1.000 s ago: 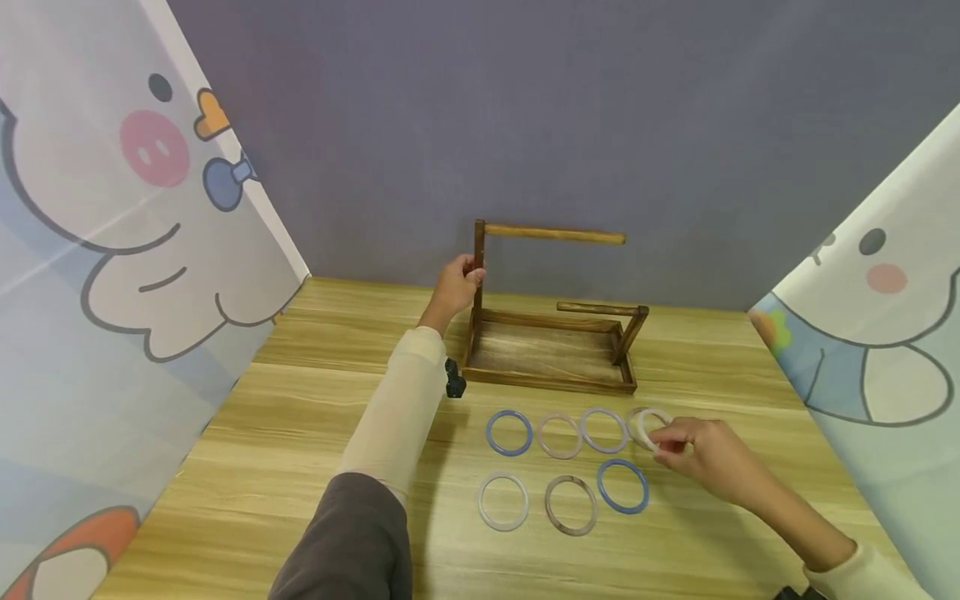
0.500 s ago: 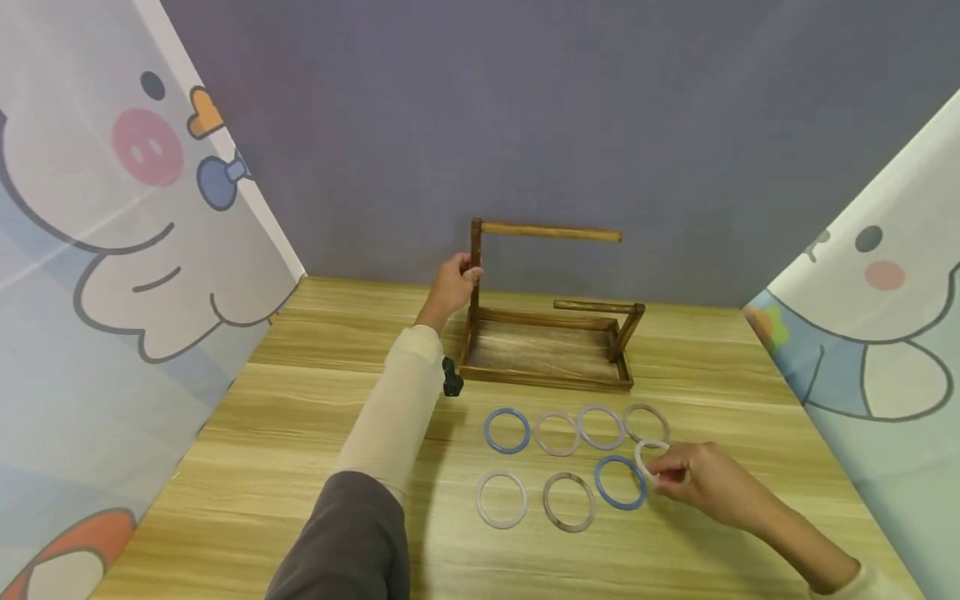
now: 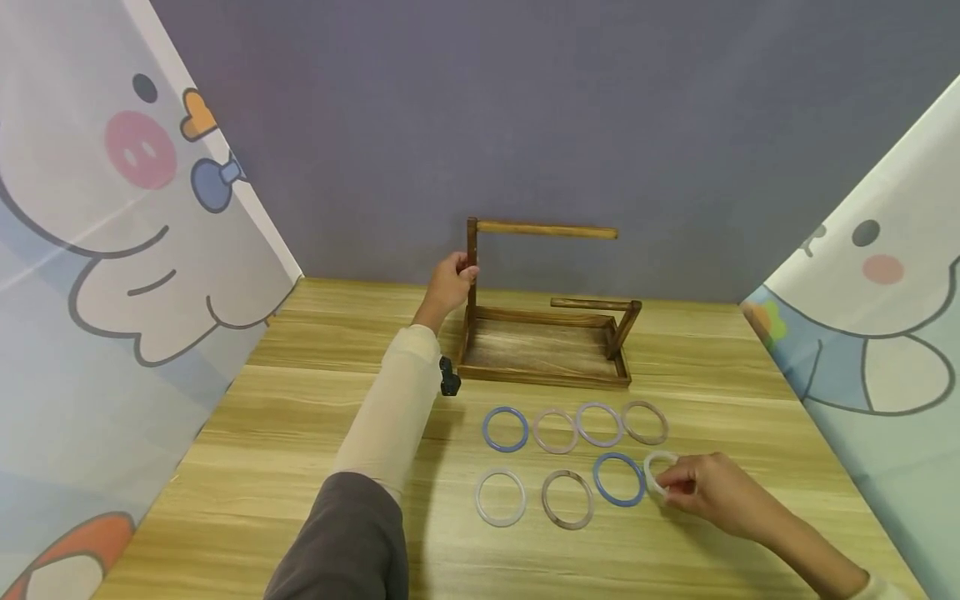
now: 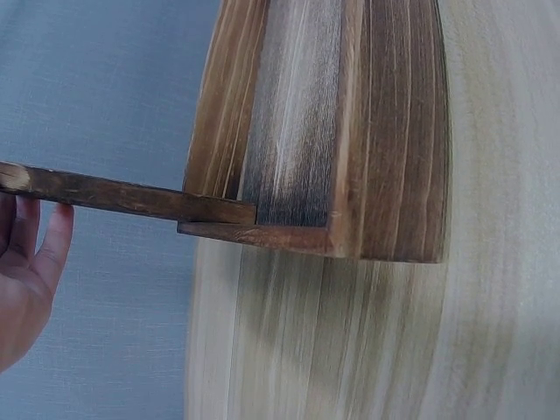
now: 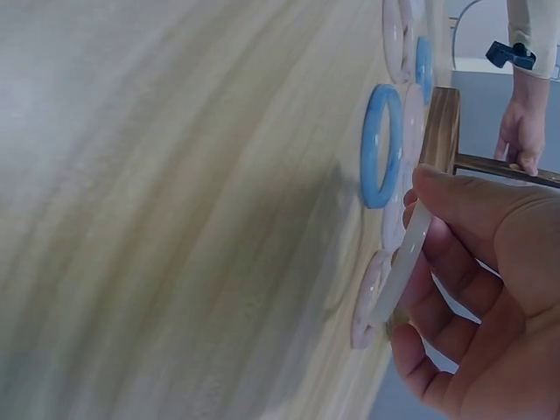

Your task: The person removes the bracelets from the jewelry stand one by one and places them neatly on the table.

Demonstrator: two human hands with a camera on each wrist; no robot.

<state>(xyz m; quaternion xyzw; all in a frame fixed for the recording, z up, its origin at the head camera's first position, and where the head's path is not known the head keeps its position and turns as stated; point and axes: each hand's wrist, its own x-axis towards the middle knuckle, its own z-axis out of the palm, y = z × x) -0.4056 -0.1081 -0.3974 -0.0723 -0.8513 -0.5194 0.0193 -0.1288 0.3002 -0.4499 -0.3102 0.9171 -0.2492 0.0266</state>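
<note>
My left hand [image 3: 447, 287] grips the tall upright post [image 3: 472, 242] of a dark wooden two-bar display rack [image 3: 543, 379]. In the left wrist view, fingers reach behind that post and the thumb side is out of frame. My right hand [image 3: 712, 492] pinches a white bangle [image 5: 404, 262] between thumb and fingers. The bangle is tilted, close over the table, just right of a blue bangle [image 3: 621, 504]. Behind it lies a brownish bangle [image 3: 643, 404]. The right fingers cover part of the white ring's near side in the head view.
More bangles lie flat in two rows: blue [image 3: 485, 429], pale pink [image 3: 555, 452] and lavender [image 3: 598, 405] at the back, whitish [image 3: 500, 524] and mottled brown [image 3: 567, 527] in front. A grey wall [image 3: 600, 100] stands behind the rack, with cartoon panels [image 3: 120, 275] on both sides.
My right hand has carried the white bangle from over the brownish one toward me, then down beside the front blue bangle. My left hand keeps its grip on the post.
</note>
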